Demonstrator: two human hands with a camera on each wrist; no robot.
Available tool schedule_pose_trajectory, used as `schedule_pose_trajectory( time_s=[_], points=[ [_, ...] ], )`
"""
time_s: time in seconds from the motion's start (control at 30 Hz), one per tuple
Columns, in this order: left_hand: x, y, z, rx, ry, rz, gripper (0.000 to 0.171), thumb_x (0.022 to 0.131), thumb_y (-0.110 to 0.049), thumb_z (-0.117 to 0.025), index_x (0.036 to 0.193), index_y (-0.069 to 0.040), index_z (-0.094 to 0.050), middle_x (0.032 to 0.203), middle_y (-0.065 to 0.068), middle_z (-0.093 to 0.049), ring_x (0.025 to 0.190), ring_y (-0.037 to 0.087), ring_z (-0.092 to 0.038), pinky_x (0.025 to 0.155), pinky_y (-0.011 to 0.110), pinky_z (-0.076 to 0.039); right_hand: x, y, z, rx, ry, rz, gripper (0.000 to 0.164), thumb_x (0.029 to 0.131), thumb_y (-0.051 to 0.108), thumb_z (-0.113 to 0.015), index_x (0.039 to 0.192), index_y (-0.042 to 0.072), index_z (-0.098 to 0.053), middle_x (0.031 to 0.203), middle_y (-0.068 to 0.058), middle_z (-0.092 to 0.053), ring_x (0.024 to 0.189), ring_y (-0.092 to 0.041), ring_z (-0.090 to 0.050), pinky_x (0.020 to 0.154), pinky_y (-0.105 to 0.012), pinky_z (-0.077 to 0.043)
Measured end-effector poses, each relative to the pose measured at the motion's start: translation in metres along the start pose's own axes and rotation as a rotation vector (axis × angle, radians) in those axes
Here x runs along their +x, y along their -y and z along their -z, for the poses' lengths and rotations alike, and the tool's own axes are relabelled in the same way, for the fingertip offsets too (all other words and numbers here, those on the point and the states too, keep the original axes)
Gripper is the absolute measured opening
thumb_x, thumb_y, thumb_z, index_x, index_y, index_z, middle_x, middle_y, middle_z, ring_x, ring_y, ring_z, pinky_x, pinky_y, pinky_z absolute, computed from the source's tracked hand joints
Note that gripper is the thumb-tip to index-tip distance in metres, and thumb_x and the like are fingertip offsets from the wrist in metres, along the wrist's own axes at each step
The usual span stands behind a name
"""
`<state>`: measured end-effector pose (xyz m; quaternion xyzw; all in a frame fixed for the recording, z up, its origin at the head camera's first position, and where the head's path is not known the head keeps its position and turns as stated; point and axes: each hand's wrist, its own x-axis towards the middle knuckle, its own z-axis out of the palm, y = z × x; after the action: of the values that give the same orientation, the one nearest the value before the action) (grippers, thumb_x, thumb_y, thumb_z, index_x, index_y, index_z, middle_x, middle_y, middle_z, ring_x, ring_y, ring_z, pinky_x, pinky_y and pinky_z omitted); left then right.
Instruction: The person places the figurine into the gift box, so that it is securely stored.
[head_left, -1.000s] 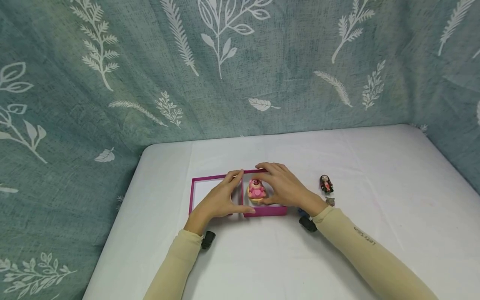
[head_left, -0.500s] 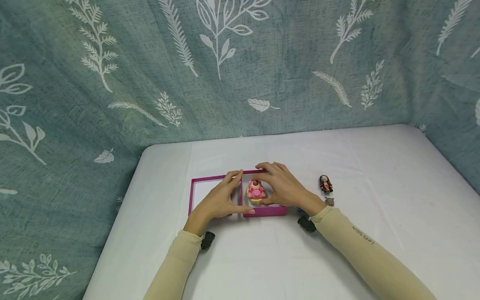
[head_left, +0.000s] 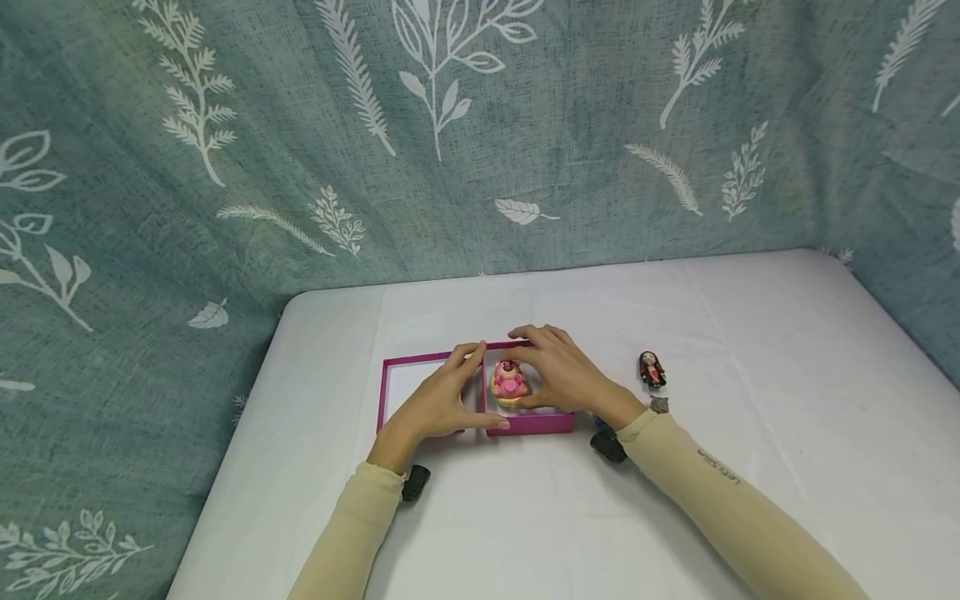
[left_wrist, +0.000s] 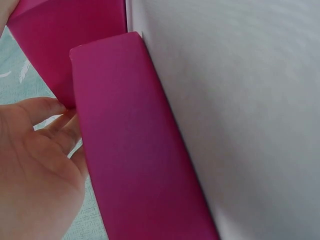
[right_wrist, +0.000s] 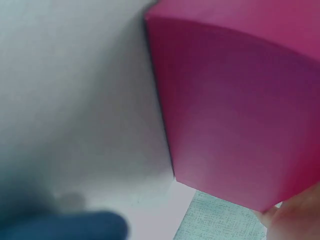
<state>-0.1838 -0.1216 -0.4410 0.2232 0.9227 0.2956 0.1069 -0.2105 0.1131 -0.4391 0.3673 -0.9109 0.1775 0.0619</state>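
Observation:
A magenta box (head_left: 529,425) with a white inside stands on the table in the head view. My left hand (head_left: 442,398) spans its left side, thumb at the front wall and fingertips at the far left corner. In the box sits a pink bear figure (head_left: 510,383) on a yellowish base. My right hand (head_left: 566,372) reaches over the right wall and holds the bear between index finger and thumb. Both wrist views show magenta box walls (left_wrist: 125,140) close up, with the left palm (left_wrist: 40,170) beside them. The bear is out of sight there.
A second, shallower magenta-rimmed box part (head_left: 412,385), white inside, lies left of the box, partly behind my left hand. A small dark-haired doll (head_left: 652,369) and a small grey piece (head_left: 659,404) lie right of my right wrist. A blue shape (right_wrist: 65,227) shows blurred in the right wrist view.
My right hand and forearm have shifted slightly left, and the bear has moved slightly left with them. My left hand and the box have stayed in place.

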Motion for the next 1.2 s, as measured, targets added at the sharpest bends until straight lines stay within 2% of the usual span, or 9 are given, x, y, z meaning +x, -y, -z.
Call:
schedule_pose_trajectory(
  time_s=[0.3, 0.5, 0.87, 1.2],
  points=[
    [0.0007, -0.0025, 0.0007, 0.009, -0.009, -0.014, 0.118, 0.068, -0.067, -0.078, 0.158, -0.021, -0.018, 0.159, -0.008, -0.022, 0.132, 0.024, -0.048, 0.106, 0.047, -0.043, -0.001, -0.0015, -0.0016, 0.035, -0.007, -0.01, 0.07, 0.064, 0.047, -0.09, 0.123, 0.017, -0.067, 0.139, -0.012, -0.051, 0.128, -0.03, -0.047, 0.112, -0.059, -0.026],
    [0.0002, -0.0019, 0.0, -0.002, -0.003, -0.004, 0.118, 0.067, -0.068, -0.077, 0.158, -0.024, -0.017, 0.159, -0.011, -0.021, 0.132, 0.023, -0.048, 0.106, 0.046, -0.043, -0.0009, -0.0028, -0.0048, 0.046, 0.004, -0.031, 0.07, 0.064, 0.047, -0.09, 0.124, 0.018, -0.067, 0.139, -0.011, -0.051, 0.13, -0.029, -0.046, 0.114, -0.058, -0.023],
    [-0.0002, 0.0016, -0.0001, 0.008, -0.014, -0.013, 0.117, 0.068, -0.068, -0.077, 0.158, -0.025, -0.017, 0.159, -0.01, -0.022, 0.138, 0.024, -0.043, 0.109, 0.048, -0.041, 0.0026, 0.0005, -0.0054, 0.049, 0.035, -0.079, 0.069, 0.065, 0.048, -0.089, 0.126, 0.024, -0.066, 0.139, -0.009, -0.052, 0.129, -0.027, -0.047, 0.105, -0.054, -0.031],
    [-0.0008, -0.0002, -0.0009, -0.004, -0.006, -0.018, 0.118, 0.068, -0.07, -0.076, 0.158, -0.022, -0.018, 0.158, -0.01, -0.022, 0.132, 0.023, -0.048, 0.107, 0.047, -0.043, 0.0068, 0.0024, -0.0064, -0.011, 0.037, -0.107, 0.071, 0.065, 0.051, -0.088, 0.127, 0.025, -0.066, 0.13, -0.004, -0.057, 0.12, -0.023, -0.053, 0.094, -0.046, -0.038]
  ],
)
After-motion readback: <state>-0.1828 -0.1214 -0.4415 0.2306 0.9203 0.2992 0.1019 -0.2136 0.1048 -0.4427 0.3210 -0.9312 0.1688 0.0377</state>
